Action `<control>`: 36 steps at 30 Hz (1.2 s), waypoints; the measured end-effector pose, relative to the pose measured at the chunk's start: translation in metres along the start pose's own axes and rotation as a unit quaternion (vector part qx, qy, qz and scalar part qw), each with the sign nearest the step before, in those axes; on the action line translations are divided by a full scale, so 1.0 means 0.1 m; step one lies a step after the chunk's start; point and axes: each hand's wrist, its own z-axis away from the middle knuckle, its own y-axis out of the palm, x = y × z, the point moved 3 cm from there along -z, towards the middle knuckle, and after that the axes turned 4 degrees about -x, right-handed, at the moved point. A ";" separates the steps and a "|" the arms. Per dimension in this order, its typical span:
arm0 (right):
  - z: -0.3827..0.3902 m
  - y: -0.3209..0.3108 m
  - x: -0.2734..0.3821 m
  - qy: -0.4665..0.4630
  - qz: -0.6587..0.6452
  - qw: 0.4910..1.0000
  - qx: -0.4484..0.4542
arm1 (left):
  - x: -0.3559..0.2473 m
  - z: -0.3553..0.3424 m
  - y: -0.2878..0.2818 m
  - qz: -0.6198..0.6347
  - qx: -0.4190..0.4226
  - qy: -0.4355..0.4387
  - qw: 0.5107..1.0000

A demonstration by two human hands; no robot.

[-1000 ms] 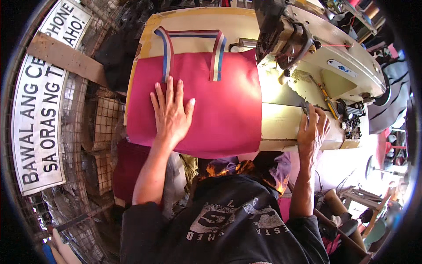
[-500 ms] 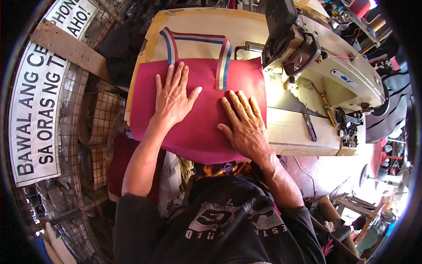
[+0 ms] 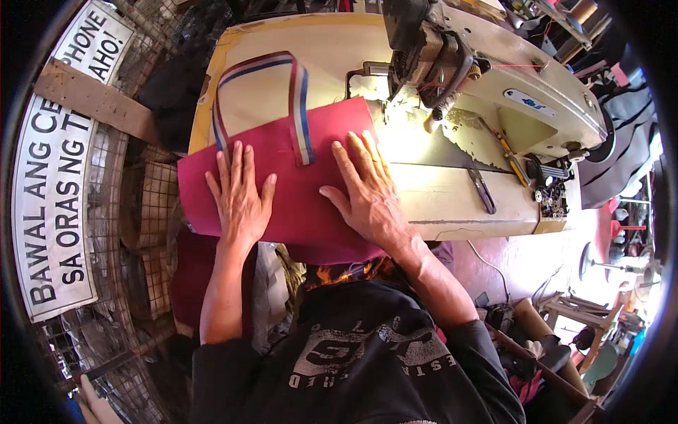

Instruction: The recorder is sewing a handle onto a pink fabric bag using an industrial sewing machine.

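A maroon piece of fabric (image 3: 282, 191) lies on the sewing machine table, its near edge hanging over toward my lap. A striped strap (image 3: 299, 106) in red, white and blue loops out from its far side, one end lying on the cloth and the other near my left fingertips. My left hand (image 3: 241, 201) rests flat on the left part of the fabric, fingers spread. On the right part lies my right hand (image 3: 371, 191), also flat with the thumb apart. The sewing machine head (image 3: 431, 71) stands just beyond the fabric's right far corner, its lamp lighting the table.
Thread snips (image 3: 482, 191) and a yellow-handled cutter (image 3: 514, 159) lie right of the cloth on the table (image 3: 459, 205). Small metal parts (image 3: 551, 194) sit at the table's right end. Wire mesh with a white sign (image 3: 60, 205) stands at left.
Both hands have slid the fabric left and nearer to me, turning it so its right far corner sits higher. The strap moved with it. My view has also shifted slightly.
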 end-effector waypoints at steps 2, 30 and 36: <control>-0.02 0.03 0.01 -0.009 0.002 1.000 -0.010 | 0.01 0.09 -0.02 -0.012 0.012 -0.014 1.000; -0.27 -0.11 -0.82 0.201 -0.067 0.950 -0.230 | -0.05 0.10 -0.01 -0.006 -0.013 0.015 1.000; -0.21 -0.24 -0.89 0.050 0.046 0.988 -0.137 | -0.05 0.09 0.00 -0.007 -0.010 0.016 1.000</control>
